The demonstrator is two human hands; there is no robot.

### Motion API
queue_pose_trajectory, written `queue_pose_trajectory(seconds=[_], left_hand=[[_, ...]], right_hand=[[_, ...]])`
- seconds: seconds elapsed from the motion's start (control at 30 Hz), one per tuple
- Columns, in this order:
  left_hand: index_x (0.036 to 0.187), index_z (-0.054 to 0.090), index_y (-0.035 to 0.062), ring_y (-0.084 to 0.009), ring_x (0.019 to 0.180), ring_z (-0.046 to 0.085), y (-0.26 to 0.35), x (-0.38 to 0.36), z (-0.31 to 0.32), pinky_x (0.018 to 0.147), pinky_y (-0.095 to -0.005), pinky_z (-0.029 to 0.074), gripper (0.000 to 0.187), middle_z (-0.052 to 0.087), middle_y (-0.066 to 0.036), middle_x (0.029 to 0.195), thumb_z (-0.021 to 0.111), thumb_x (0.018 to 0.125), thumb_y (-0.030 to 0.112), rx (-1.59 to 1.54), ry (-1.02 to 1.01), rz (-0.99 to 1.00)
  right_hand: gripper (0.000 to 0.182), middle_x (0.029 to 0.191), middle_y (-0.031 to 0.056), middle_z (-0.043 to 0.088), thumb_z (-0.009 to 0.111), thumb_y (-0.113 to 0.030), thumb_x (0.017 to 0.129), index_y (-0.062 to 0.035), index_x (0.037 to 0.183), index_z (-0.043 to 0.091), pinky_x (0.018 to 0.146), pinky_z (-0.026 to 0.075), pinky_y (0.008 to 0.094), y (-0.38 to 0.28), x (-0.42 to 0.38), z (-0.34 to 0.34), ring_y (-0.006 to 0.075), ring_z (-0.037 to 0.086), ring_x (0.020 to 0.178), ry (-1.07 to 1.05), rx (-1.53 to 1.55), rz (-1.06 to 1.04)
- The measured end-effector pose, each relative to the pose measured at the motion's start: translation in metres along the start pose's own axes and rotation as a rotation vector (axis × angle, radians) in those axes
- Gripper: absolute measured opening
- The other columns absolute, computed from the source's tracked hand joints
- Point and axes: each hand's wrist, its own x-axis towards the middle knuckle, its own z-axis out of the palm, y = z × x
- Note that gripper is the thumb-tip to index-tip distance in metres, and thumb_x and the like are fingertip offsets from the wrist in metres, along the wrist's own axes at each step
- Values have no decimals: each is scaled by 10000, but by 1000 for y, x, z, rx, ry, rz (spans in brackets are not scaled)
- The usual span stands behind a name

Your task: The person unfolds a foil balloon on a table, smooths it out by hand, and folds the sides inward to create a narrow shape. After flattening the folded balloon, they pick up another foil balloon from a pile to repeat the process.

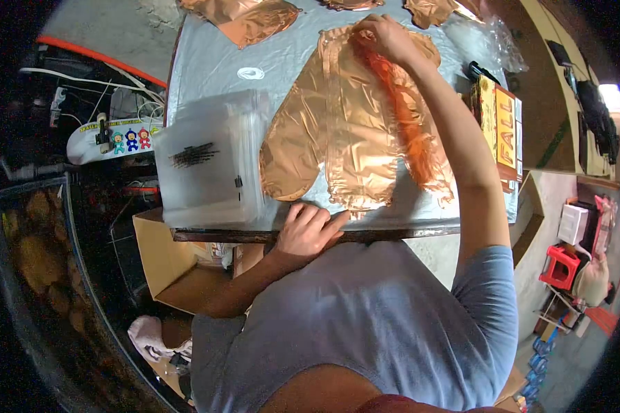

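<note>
A large, flat, copper-coloured foil balloon [362, 131], wrinkled and seamed along its edges, lies on the table in front of me. My right hand [387, 40] reaches over to its far edge, fingers bent and pressed together at the foil there. From under that hand a translucent orange strip [410, 131] runs down the balloon's right part. My left hand [308, 230] rests at the table's near edge with its fingers apart, the index finger reaching to the balloon's lower edge. Left of the balloon stands a stack of clear plastic bags [210, 165] with black print.
More copper foil pieces [244, 19] lie along the table's far side. Crumpled clear plastic [486, 41] sits at the far right, above a yellow box [497, 127] marked "FALL". A cardboard box [179, 265] stands below the table's left edge, near a white skateboard deck [110, 141].
</note>
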Motion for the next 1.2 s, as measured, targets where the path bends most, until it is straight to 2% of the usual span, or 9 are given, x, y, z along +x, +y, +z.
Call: queue_pose_trajectory(seconds=[0.2, 0.33, 0.4, 0.63, 0.73, 0.8, 1.0, 1.13, 1.2], left_hand=[[1271, 710, 123, -211, 915, 557, 0, 1, 0, 877, -404, 421, 442, 512, -23, 880, 761, 860, 278, -11, 2, -20], [1256, 721, 126, -213, 910, 563, 2, 2, -3, 876, -404, 424, 423, 518, -24, 875, 763, 862, 273, -28, -15, -47], [1238, 731, 127, -217, 902, 567, 3, 3, -3, 873, -407, 428, 397, 521, -25, 868, 760, 870, 272, -29, -10, -58], [1232, 735, 129, -219, 898, 569, 1, 4, -4, 864, -409, 430, 384, 523, -28, 865, 758, 878, 275, -46, -7, -61], [1242, 731, 132, -221, 903, 570, 1, 3, -3, 862, -410, 430, 392, 526, -29, 868, 758, 877, 273, -49, -8, -65], [1237, 731, 141, -222, 897, 566, 0, 2, 0, 856, -411, 428, 389, 520, -27, 865, 759, 874, 278, -34, 27, -53], [1222, 730, 154, -219, 879, 555, 0, 2, 0, 838, -408, 427, 385, 504, -25, 850, 765, 859, 277, -42, 15, -66], [1239, 722, 148, -219, 879, 555, 0, 1, 2, 837, -409, 428, 402, 506, -25, 851, 764, 859, 272, -35, 28, -65], [1255, 717, 140, -221, 873, 555, 1, 4, -2, 841, -408, 430, 421, 510, -26, 853, 765, 855, 263, -50, 25, -72]], right_hand=[[361, 1075, 145, 702, 792, -264, 829, -61, 1113, 702, 950, 509, 449, 23, 49, 17, 358, 651, 1051, -279, 69, -198], [330, 994, 144, 705, 811, -250, 803, -54, 1039, 689, 902, 513, 447, 39, 66, 40, 354, 667, 987, -313, 130, -325], [292, 947, 129, 707, 813, -194, 770, -71, 997, 677, 858, 518, 446, 29, 70, 37, 343, 672, 950, -399, -27, -246], [300, 960, 126, 709, 802, -177, 752, -102, 1014, 677, 805, 531, 453, 47, 72, 54, 344, 682, 938, -349, 106, -362], [310, 950, 131, 716, 804, -170, 753, -93, 1024, 675, 776, 536, 462, 37, 69, 46, 346, 696, 933, -342, -32, -299], [343, 934, 138, 723, 816, -160, 737, -77, 1036, 671, 751, 539, 469, 28, 68, 38, 357, 705, 912, -442, 2, -179], [408, 917, 149, 722, 853, -163, 692, -91, 1045, 661, 750, 541, 475, 8, 67, 18, 361, 704, 895, -541, 84, -186], [419, 926, 145, 721, 855, -182, 695, -111, 1061, 665, 757, 539, 482, -11, 60, -4, 359, 703, 899, -473, 5, -188], [392, 967, 135, 718, 843, -218, 720, -108, 1056, 672, 771, 544, 479, 28, 64, 32, 358, 698, 914, -250, -149, -314]])
